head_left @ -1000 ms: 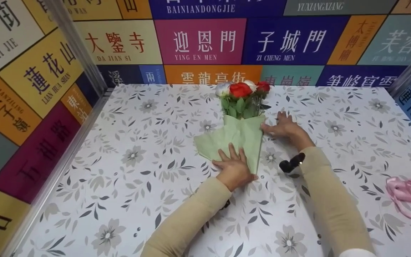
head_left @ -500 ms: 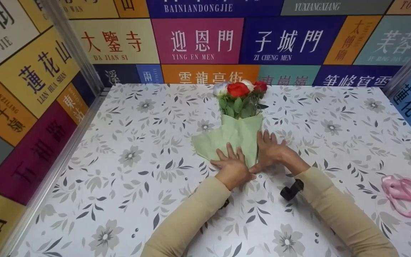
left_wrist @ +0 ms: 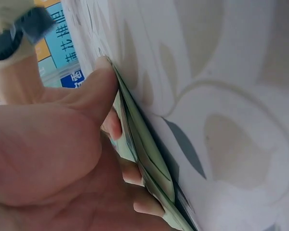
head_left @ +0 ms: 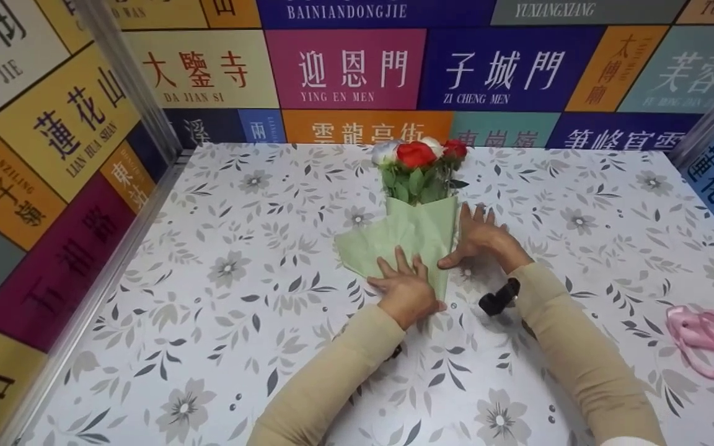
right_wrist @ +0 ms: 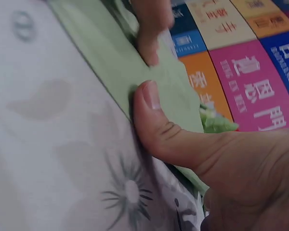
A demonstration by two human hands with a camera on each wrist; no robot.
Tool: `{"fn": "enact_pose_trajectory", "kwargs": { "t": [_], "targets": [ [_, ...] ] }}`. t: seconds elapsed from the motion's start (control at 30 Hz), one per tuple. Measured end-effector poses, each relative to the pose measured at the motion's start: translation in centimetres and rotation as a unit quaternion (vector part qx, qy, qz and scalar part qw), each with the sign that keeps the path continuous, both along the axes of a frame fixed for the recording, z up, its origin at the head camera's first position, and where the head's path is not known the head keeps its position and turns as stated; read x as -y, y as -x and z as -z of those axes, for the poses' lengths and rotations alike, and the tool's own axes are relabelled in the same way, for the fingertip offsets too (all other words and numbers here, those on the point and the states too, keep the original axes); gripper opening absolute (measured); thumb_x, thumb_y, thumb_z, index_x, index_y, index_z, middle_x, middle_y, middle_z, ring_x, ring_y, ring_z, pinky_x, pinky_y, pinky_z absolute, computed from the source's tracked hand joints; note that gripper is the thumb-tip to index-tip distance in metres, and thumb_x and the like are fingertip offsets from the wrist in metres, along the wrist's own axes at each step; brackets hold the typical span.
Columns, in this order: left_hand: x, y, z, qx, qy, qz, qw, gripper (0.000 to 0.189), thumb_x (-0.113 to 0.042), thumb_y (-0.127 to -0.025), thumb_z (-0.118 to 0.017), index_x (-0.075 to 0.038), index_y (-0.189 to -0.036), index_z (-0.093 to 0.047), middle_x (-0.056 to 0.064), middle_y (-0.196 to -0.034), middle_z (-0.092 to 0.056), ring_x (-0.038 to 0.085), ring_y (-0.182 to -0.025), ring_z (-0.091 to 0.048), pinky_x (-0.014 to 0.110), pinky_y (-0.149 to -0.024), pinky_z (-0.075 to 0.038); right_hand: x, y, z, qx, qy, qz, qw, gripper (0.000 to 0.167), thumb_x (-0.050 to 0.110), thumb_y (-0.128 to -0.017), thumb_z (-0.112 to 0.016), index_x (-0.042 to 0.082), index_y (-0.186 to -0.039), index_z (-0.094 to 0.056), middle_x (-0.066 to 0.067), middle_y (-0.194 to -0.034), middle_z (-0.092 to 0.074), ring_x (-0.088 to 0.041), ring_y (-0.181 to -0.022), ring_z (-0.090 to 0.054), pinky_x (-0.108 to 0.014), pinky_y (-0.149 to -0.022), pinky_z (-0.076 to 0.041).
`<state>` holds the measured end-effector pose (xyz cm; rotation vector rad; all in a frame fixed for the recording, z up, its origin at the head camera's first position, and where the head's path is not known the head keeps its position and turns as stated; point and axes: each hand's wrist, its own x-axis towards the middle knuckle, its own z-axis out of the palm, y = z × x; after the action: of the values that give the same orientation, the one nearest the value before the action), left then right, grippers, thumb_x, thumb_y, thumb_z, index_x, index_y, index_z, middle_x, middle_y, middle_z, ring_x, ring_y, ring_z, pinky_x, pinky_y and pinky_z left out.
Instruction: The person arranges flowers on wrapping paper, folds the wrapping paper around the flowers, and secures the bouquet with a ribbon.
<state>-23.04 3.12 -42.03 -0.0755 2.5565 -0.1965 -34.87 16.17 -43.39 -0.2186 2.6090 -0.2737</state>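
A bouquet of red and white roses with green leaves lies at the far middle of the table, its stems wrapped in pale green paper. My left hand rests on the lower part of the wrap, fingers spread. In the left wrist view, layered folds of the paper show under that hand. Along the wrap's right edge is my right hand, its fingers extended and its thumb touching the edge. The right wrist view has the thumb against the green paper. The stems are hidden inside.
A looped pink ribbon lies at the right side of the floral-patterned table. Panels with coloured lettering rise behind the table and on both sides. Dark wrist cameras sit at the cuffs.
My right hand slid down the wrap's right edge to its lower end near the left hand, then moved partway back up. My left hand has stayed in place on the paper.
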Motion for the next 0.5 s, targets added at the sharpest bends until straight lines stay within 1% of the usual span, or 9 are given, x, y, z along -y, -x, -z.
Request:
{"fn": "enact_pose_trajectory", "kwargs": {
  "t": [0.1, 0.17, 0.3, 0.4, 0.5],
  "targets": [
    [0.1, 0.0, -0.1, 0.005, 0.006, 0.002, 1.0000, 0.102, -0.081, -0.086, -0.041, -0.027, -0.162, -0.001, 0.011, -0.169, 0.006, 0.043, -0.155, -0.010, 0.060, -0.115, -0.034, -0.3, 1.5, 0.0, 0.017, -0.004, 0.012, 0.9998, 0.145, 0.060, -0.073, -0.082, -0.007, -0.154, 0.017, -0.043, -0.157, 0.017, -0.060, -0.146, 0.013, -0.073, -0.118, -0.011],
    [0.1, 0.0, -0.1, 0.005, 0.007, 0.003, 1.0000, 0.101, -0.081, -0.086, -0.040, -0.028, -0.162, 0.000, 0.011, -0.169, 0.006, 0.043, -0.155, -0.009, 0.060, -0.115, -0.033, -0.4, 2.3, -0.1, 0.025, -0.004, 0.027, 0.9993, 0.143, 0.060, -0.075, -0.080, -0.007, -0.154, 0.018, -0.041, -0.157, 0.019, -0.059, -0.146, 0.014, -0.069, -0.120, -0.009],
    [0.2, -0.3, -0.1, -0.013, 0.004, 0.008, 0.9999, 0.100, -0.081, -0.086, -0.041, -0.027, -0.162, -0.005, 0.011, -0.170, 0.000, 0.043, -0.154, -0.013, 0.059, -0.114, -0.036, -0.8, 3.6, -0.2, 0.031, 0.009, 0.068, 0.9972, 0.139, 0.061, -0.078, -0.077, -0.004, -0.154, 0.019, -0.037, -0.158, 0.022, -0.055, -0.147, 0.017, -0.065, -0.122, -0.005],
    [0.2, -0.6, -0.1, -0.027, 0.001, 0.012, 0.9996, 0.101, -0.081, -0.086, -0.043, -0.025, -0.162, -0.009, 0.012, -0.169, -0.004, 0.043, -0.154, -0.016, 0.059, -0.112, -0.038, -1.1, 4.2, -0.2, 0.022, 0.032, 0.095, 0.9947, 0.136, 0.059, -0.080, -0.076, -0.004, -0.154, 0.019, -0.037, -0.158, 0.023, -0.054, -0.147, 0.019, -0.063, -0.123, -0.001],
    [0.3, -0.6, -0.1, -0.025, 0.002, 0.011, 0.9996, 0.101, -0.082, -0.085, -0.042, -0.026, -0.162, -0.008, 0.012, -0.170, -0.003, 0.043, -0.154, -0.016, 0.059, -0.112, -0.037, -1.3, 4.5, -0.1, -0.002, 0.065, 0.121, 0.9905, 0.133, 0.055, -0.081, -0.077, -0.006, -0.155, 0.015, -0.037, -0.160, 0.018, -0.053, -0.149, 0.017, -0.062, -0.124, -0.002]
  ]
}}
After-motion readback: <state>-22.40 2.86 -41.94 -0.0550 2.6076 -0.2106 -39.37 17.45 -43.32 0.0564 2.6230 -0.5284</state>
